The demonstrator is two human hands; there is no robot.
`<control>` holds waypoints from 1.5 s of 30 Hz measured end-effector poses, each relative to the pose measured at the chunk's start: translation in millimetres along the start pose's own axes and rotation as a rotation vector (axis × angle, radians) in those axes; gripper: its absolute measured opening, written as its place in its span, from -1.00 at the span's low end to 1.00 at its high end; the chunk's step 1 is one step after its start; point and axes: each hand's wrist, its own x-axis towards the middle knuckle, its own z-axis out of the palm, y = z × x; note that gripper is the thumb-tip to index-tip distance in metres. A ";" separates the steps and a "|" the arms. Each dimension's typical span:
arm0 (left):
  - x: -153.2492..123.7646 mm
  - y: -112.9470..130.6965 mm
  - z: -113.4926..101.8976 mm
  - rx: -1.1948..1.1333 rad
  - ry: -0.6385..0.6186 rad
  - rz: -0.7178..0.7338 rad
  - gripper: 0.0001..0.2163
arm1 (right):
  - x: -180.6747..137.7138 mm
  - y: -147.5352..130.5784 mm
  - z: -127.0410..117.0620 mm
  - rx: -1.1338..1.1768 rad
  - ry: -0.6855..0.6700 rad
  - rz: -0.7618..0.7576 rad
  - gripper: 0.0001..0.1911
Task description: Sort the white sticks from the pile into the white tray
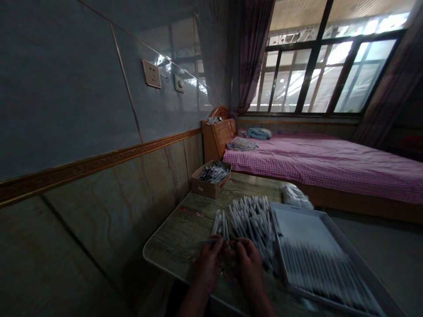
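At a wood-patterned tabletop, our left hand pinches a slim white pen by its barrel while our right hand curls close beside it, its grip hidden. Loose pens lie heaped just ahead, beside a white tray of ranked pens; they look light, stiff and prone to rolling, best taken by the barrel.

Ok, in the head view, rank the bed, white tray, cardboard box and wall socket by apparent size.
Largest to smallest: bed; white tray, though nearness to the camera inflates it; cardboard box; wall socket.
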 end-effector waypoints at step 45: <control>5.6 -17.8 -13.6 0.277 0.022 0.147 -0.63 | -5.8 -2.1 -2.8 0.002 0.088 -0.066 -0.70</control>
